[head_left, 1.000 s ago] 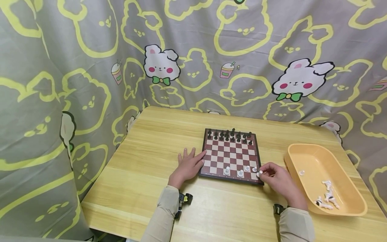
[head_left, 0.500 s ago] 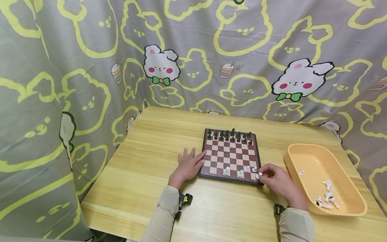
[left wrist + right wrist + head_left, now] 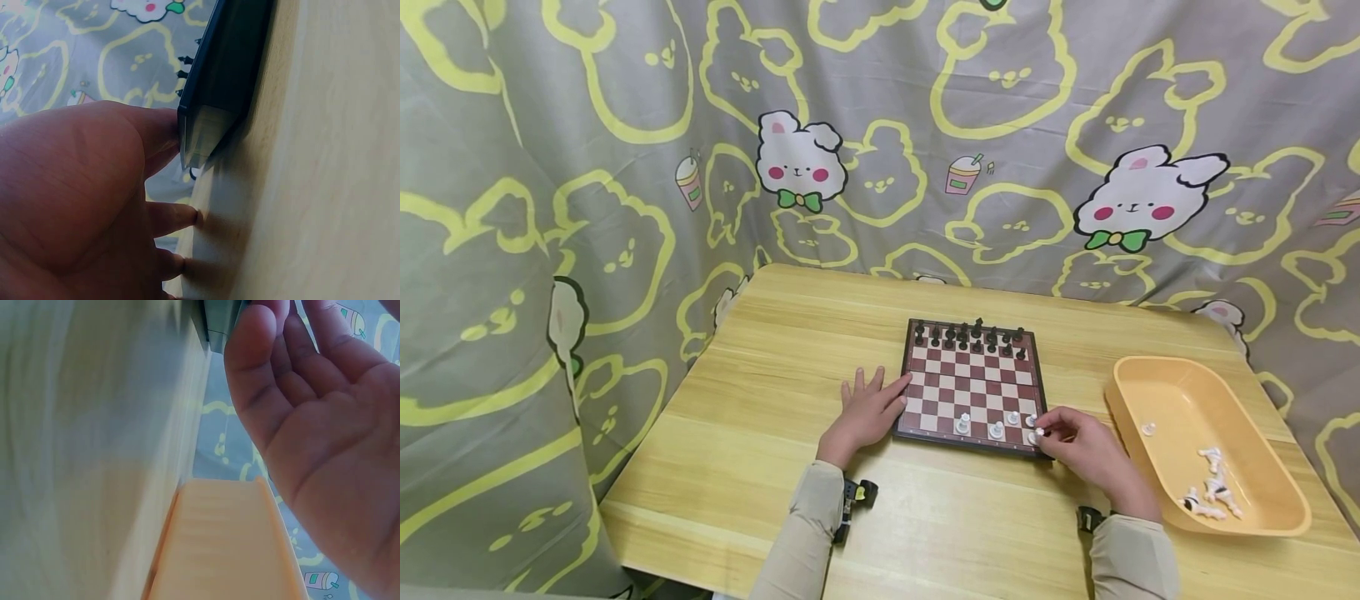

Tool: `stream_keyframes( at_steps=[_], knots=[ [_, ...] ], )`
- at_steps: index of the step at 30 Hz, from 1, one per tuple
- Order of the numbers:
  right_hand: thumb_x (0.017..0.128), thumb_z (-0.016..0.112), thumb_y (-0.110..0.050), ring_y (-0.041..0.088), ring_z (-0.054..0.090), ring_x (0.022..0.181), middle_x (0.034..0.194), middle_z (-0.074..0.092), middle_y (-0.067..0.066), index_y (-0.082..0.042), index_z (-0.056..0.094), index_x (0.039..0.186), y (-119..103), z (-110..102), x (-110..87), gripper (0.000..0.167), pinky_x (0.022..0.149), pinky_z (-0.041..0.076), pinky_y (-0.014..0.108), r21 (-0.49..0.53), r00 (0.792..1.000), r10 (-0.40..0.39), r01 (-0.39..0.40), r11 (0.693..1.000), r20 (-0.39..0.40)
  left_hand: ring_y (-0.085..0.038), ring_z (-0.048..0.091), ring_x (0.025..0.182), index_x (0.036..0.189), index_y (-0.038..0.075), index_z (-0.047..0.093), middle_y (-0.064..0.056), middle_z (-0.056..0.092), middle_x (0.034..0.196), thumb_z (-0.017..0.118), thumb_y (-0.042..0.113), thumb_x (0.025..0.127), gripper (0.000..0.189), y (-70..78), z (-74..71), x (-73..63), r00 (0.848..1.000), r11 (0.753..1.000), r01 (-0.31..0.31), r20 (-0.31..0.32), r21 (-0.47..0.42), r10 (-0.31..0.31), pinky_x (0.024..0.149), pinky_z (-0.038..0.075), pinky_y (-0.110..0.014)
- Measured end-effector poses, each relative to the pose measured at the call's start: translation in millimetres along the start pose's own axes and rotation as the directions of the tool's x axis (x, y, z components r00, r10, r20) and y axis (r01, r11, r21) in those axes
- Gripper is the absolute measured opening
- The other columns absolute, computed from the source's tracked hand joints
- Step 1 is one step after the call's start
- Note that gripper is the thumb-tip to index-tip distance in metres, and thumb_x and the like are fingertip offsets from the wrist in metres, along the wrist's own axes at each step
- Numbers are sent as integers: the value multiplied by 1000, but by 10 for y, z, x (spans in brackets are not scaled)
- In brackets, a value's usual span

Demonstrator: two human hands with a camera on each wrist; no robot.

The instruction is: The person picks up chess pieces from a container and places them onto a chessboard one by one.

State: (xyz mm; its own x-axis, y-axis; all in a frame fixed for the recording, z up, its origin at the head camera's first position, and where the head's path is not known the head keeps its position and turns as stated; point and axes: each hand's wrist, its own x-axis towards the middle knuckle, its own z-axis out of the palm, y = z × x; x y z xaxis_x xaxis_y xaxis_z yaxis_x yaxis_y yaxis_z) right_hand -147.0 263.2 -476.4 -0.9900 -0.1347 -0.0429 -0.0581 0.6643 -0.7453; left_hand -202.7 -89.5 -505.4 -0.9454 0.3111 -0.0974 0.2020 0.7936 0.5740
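Observation:
A brown and cream chessboard (image 3: 955,383) lies on the wooden table, with two rows of black chess pieces (image 3: 964,340) along its far side. My right hand (image 3: 1090,450) pinches a white chess piece (image 3: 1034,437) at the near right corner square, and the fingers partly cover it. Several other white pieces stand near that side, among them a tall one (image 3: 963,423) and a shorter one (image 3: 996,430). My left hand (image 3: 863,417) lies spread at the board's left edge. In the left wrist view, its fingers touch the side of the board (image 3: 231,69).
An orange plastic bin (image 3: 1123,396) stands right of the board, with several loose white pieces (image 3: 1213,483) inside and a lone white pawn (image 3: 1148,428) apart from them. A patterned curtain (image 3: 880,83) hangs behind the table (image 3: 760,392) and along its left side.
My right hand has shifted slightly left, bringing the white chess piece from the board's right border onto the corner square. My left hand has stayed in place.

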Motion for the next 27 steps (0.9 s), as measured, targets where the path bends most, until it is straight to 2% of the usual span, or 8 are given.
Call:
stream_keyframes(
  at_steps=[14, 27],
  knots=[
    [89, 78, -10, 16, 61, 79, 84, 66, 2, -7, 72, 105, -1, 12, -3, 18, 66, 47, 26, -5, 1000, 12, -12, 1000, 7, -53, -4, 153, 161, 33, 39, -21, 18, 169, 37, 42, 112, 50, -1, -2, -4, 1000, 1000, 1, 2, -1, -1, 119, -8, -70],
    [88, 77, -8, 15, 61, 77, 81, 66, 2, -6, 72, 104, 13, 25, 19, 17, 65, 48, 26, 7, 1000, -10, 10, 1000, 3, -54, -4, 153, 160, 33, 41, -22, 19, 169, 37, 42, 112, 50, -3, -1, -5, 1000, 1000, 2, -3, -7, -2, 119, -7, -70]
  ],
)
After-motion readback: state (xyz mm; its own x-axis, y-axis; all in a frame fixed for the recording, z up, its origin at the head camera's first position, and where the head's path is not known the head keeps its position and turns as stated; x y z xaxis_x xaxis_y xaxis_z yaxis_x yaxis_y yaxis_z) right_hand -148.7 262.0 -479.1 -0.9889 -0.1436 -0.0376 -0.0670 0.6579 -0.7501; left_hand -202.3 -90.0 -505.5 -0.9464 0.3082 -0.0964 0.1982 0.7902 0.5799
